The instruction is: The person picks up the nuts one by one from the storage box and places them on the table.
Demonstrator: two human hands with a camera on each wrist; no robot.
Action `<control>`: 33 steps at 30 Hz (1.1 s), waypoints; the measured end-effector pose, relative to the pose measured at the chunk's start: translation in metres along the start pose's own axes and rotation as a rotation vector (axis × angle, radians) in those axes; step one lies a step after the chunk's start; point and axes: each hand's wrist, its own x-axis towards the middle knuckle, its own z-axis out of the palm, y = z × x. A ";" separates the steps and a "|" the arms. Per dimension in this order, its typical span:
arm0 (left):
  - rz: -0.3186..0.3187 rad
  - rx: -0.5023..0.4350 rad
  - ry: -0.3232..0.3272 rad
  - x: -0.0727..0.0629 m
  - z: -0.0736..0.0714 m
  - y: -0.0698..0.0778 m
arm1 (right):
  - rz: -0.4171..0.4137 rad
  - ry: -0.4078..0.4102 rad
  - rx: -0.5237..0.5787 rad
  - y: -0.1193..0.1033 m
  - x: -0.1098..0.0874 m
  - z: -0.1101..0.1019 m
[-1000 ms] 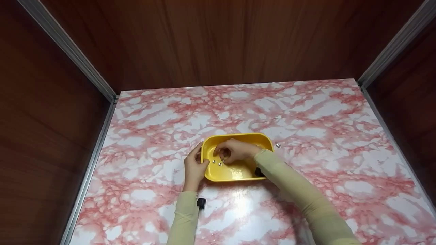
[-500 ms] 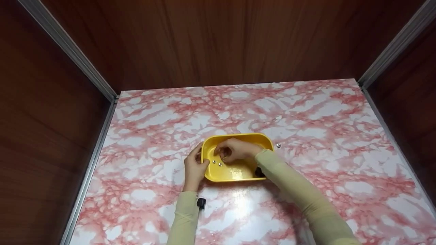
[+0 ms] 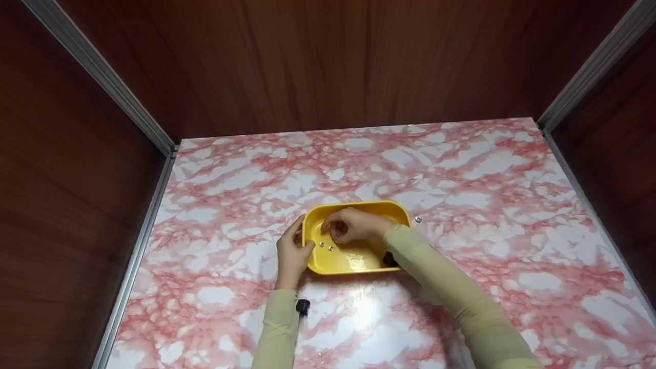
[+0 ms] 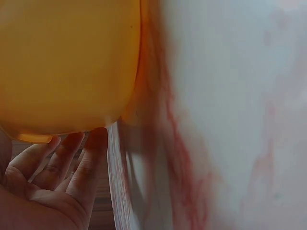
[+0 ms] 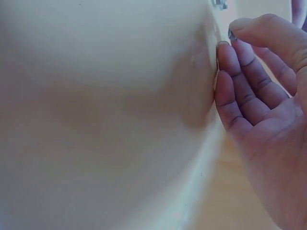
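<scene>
A yellow plastic bin (image 3: 353, 264) stands on the table. My left hand (image 3: 293, 254) grips its left end, thumb over the rim and fingers along the outer wall; in the left wrist view the fingertips (image 4: 98, 136) touch that wall. My right hand (image 3: 353, 225) reaches down inside the bin. In the right wrist view its thumb and forefinger pinch a small metal nut (image 5: 232, 35), while the other fingers are bent near the bin's floor. Two small shiny nuts (image 3: 326, 246) lie on the bin's floor, left of the right hand's fingertips.
Another small nut (image 3: 418, 219) lies on the table just right of the bin. Red-and-white marbled table top (image 3: 287, 179) surrounds the bin, with dark wood panels (image 3: 353, 61) at the back and sides. A black wrist camera (image 3: 303, 306) sits beside the left sleeve.
A nut that showed at the right fingertips on the bin's floor a second ago is now pinched and lifted slightly. The left hand and bin have stayed in place.
</scene>
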 end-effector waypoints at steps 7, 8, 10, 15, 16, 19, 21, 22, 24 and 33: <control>-0.014 -0.011 -0.009 -0.001 0.000 0.000 | 0.014 0.005 0.066 -0.001 -0.002 0.000; -0.014 -0.011 -0.011 -0.001 0.000 -0.001 | 0.016 0.005 0.069 -0.002 -0.002 0.000; -0.007 -0.014 -0.013 -0.001 0.000 -0.001 | 0.016 0.005 0.071 -0.002 -0.002 0.000; -0.001 -0.029 -0.017 0.000 0.000 -0.002 | 0.014 0.005 0.076 -0.003 -0.002 -0.001; -0.002 -0.030 -0.017 0.000 0.000 -0.002 | 0.016 0.004 0.083 -0.003 -0.002 -0.001; -0.001 -0.022 -0.013 0.000 0.000 -0.001 | 0.019 0.002 0.104 -0.003 -0.003 -0.002; 0.004 -0.011 -0.009 0.000 0.000 0.000 | 0.021 0.004 0.112 -0.003 -0.003 -0.003; 0.005 -0.006 -0.007 0.001 0.000 0.000 | 0.022 0.004 0.113 -0.003 -0.003 -0.003; 0.006 -0.002 -0.005 0.001 0.000 0.001 | 0.020 0.007 0.115 -0.003 -0.002 -0.003; -0.004 -0.014 -0.004 0.001 -0.001 -0.001 | -0.005 0.011 0.116 0.000 -0.002 -0.003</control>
